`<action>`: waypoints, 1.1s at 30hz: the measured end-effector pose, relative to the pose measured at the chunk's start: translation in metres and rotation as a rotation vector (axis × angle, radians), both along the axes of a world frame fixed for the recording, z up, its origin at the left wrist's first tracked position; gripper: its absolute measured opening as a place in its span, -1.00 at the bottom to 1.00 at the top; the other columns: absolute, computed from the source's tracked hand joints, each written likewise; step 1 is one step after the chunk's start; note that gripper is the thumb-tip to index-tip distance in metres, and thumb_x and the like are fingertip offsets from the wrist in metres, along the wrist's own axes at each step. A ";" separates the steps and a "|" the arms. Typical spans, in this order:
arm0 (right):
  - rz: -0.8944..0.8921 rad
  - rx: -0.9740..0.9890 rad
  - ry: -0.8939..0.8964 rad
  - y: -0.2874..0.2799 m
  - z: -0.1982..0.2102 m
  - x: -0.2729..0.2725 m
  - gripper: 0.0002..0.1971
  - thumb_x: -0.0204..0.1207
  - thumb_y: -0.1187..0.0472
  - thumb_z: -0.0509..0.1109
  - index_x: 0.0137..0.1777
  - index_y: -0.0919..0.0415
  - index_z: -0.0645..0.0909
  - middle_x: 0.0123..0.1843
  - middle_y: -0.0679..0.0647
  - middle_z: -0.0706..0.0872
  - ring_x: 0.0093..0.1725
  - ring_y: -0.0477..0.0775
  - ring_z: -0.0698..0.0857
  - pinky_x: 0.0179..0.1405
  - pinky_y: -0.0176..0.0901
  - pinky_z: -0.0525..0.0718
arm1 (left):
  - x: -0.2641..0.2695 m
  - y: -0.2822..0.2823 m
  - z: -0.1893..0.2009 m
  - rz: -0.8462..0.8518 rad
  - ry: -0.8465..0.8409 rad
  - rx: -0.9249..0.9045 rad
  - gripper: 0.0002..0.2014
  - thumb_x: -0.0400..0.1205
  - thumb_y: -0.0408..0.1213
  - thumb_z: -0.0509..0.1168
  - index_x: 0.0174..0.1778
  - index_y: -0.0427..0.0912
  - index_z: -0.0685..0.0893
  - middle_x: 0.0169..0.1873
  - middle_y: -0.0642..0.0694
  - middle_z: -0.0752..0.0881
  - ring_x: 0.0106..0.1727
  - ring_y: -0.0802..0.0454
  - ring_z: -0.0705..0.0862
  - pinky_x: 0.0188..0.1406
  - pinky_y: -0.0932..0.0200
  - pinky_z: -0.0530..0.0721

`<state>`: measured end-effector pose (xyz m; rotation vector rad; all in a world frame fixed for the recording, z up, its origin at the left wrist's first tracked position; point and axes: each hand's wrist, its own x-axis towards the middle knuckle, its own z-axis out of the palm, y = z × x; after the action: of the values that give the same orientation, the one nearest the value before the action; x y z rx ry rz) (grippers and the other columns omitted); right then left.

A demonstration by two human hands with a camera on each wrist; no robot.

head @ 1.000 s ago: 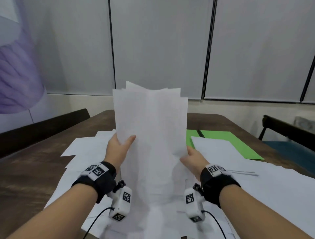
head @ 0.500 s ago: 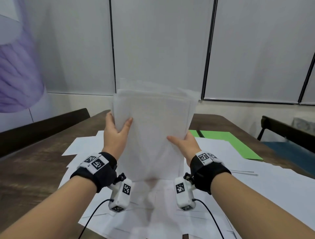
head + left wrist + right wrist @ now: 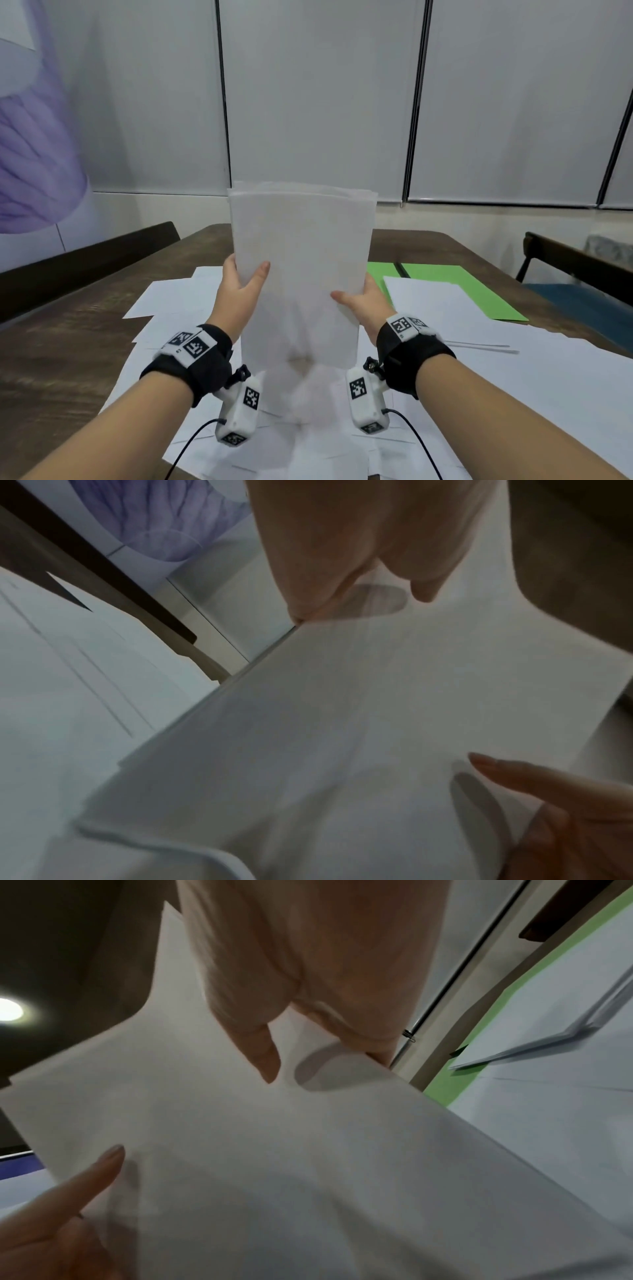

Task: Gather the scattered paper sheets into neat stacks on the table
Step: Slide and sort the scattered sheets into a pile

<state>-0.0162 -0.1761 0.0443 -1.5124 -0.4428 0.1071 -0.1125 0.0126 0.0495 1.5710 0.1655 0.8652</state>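
I hold a bundle of white sheets (image 3: 301, 267) upright above the table, its bottom edge lifted off the papers below. My left hand (image 3: 241, 284) grips the bundle's left edge, thumb in front and fingers behind. My right hand (image 3: 359, 298) grips the right edge the same way. In the left wrist view the bundle (image 3: 342, 737) fills the frame under my left hand (image 3: 359, 569). The right wrist view shows the sheets (image 3: 274, 1150) pinched by my right hand (image 3: 308, 1010). More white sheets (image 3: 178, 308) lie scattered flat on the wooden table (image 3: 68, 342).
A green sheet (image 3: 455, 287) lies at the table's far right, partly under white paper (image 3: 445, 308). Dark chairs stand at the left (image 3: 85, 253) and right (image 3: 575, 260). Window blinds fill the wall behind.
The bundle has been raised off the table and its uneven top edges have drawn closer together. Both hands shifted up the sides of the sheets.
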 end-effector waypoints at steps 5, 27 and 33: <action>-0.115 0.072 -0.049 0.003 0.010 0.010 -0.64 0.43 0.46 0.43 0.12 0.10 0.48 0.01 0.09 0.74 0.02 0.15 0.75 0.21 0.10 0.69 | 0.002 -0.010 0.018 0.021 -0.107 0.002 -0.64 0.65 -0.19 0.34 0.32 -0.08 0.43 0.16 0.00 0.70 0.16 0.08 0.71 0.21 -0.01 0.66; -0.064 -0.231 0.044 -0.006 -0.074 0.015 -0.57 0.33 0.14 0.35 0.25 0.07 0.57 0.18 0.04 0.75 0.18 0.11 0.71 0.31 0.17 0.63 | 0.000 -0.010 -0.043 0.042 0.459 0.100 -0.69 0.66 -0.34 0.23 0.30 -0.19 0.35 0.16 -0.10 0.59 0.16 -0.10 0.61 0.07 0.06 0.58; -0.075 -0.394 0.036 -0.017 -0.062 0.024 -0.54 0.40 0.27 0.30 0.35 0.19 0.53 0.21 0.11 0.71 0.18 0.19 0.69 0.28 0.09 0.64 | 0.003 0.021 -0.054 0.013 0.816 0.081 -0.53 0.61 -0.15 0.33 0.40 -0.19 0.39 0.28 -0.15 0.57 0.27 -0.14 0.57 0.07 0.05 0.54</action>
<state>0.0080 -0.1934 -0.0174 -1.9090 -0.3473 0.1698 -0.1096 0.0337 -0.0040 1.9255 0.7268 0.1944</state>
